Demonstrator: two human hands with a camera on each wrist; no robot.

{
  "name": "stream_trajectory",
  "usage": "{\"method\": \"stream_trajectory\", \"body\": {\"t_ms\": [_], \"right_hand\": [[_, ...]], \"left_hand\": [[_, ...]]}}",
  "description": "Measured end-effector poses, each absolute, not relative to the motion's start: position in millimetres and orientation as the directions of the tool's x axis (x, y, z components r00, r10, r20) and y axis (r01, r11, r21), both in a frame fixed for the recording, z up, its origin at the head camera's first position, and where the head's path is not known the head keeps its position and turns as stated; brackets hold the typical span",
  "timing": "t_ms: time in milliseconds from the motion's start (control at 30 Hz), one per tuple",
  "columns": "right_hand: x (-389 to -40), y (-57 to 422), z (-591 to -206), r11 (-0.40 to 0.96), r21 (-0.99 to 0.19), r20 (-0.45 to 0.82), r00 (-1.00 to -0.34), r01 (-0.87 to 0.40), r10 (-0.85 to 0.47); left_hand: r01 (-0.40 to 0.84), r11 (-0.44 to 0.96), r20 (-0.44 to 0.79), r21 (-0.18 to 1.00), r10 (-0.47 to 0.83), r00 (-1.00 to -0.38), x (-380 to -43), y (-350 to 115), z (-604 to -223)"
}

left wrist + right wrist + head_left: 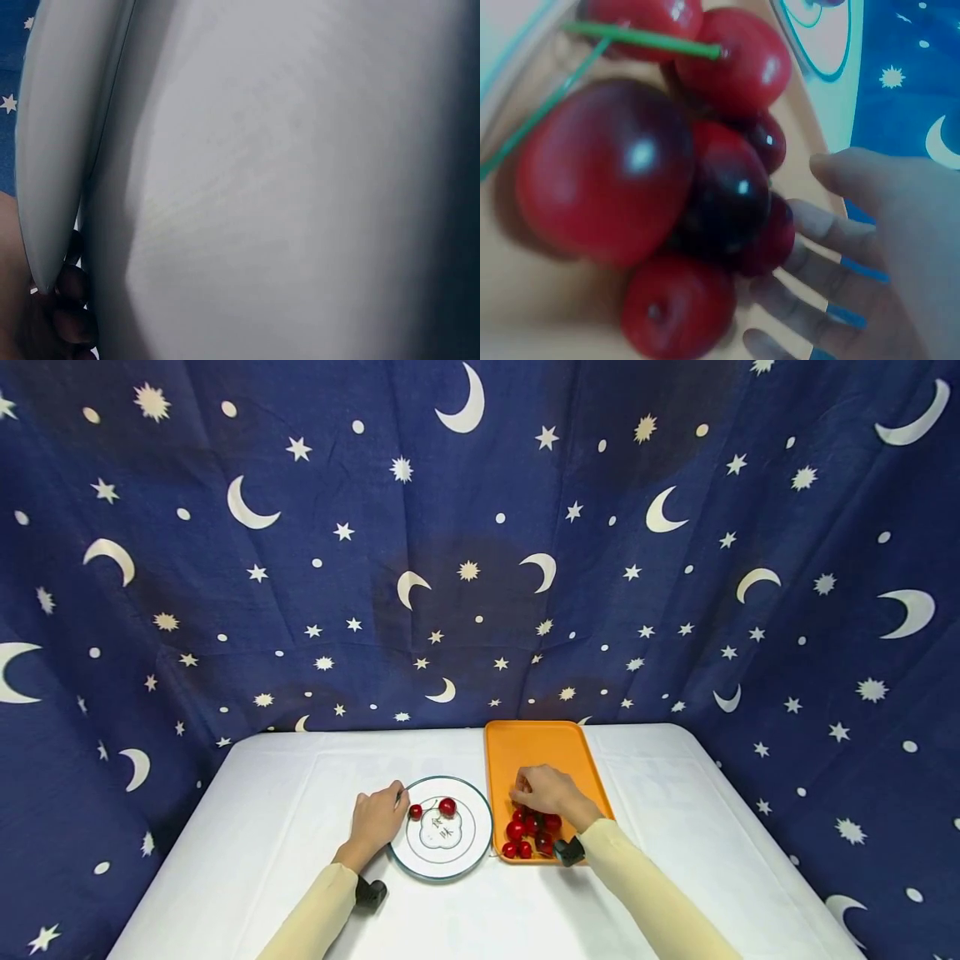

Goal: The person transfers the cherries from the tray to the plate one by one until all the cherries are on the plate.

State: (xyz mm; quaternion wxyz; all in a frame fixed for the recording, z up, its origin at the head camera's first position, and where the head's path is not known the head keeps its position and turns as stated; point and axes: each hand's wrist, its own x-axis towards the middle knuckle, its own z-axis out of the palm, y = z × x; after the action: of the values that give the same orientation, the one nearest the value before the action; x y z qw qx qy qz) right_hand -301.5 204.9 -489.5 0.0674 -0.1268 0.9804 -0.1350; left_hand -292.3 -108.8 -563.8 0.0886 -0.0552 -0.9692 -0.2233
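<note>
My left hand (377, 817) grips the left rim of a white plate (420, 862) with a blue-green edge. In the left wrist view, fingers (73, 324) curl beneath the plate's edge (64, 150). Two red cherries lie on the plate: a larger cherry (447, 807) and a smaller cherry (416, 812). My right hand (550, 789) is over the orange tray (534, 745), at the far side of several cherries (515, 831). Seen from the right wrist, its thumb stands apart from the bent fingers, and the fingertips are right at a dark red cherry (769, 238).
Plate and tray stand side by side on a table with a white cloth (300, 793). Green stems (649, 39) stick out among the cherries. Behind and beside the table hangs a dark blue curtain (480, 468) with moons and stars.
</note>
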Motion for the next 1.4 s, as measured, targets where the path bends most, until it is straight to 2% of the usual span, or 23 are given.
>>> {"method": "stream_trajectory", "body": {"t_ms": [267, 667, 1100, 1400], "right_hand": [[-300, 196, -497, 0.959, -0.236, -0.131, -0.972, -0.16, -0.194], [-304, 192, -504, 0.964, -0.208, -0.091, -0.978, -0.164, -0.185], [-307, 190, -503, 0.971, -0.216, -0.099, -0.987, -0.106, -0.13], [-309, 188, -505, 0.959, -0.264, -0.077, -0.989, -0.101, -0.125]], "left_hand": [[0.158, 0.893, 0.209, 0.422, 0.073, -0.975, -292, -108, -564], [0.149, 0.895, 0.208, 0.42, 0.065, -0.976, -290, -109, -561], [0.143, 0.897, 0.191, 0.419, 0.067, -0.979, -292, -108, -565], [0.135, 0.901, 0.19, 0.412, 0.06, -0.98, -292, -108, -564]]}}
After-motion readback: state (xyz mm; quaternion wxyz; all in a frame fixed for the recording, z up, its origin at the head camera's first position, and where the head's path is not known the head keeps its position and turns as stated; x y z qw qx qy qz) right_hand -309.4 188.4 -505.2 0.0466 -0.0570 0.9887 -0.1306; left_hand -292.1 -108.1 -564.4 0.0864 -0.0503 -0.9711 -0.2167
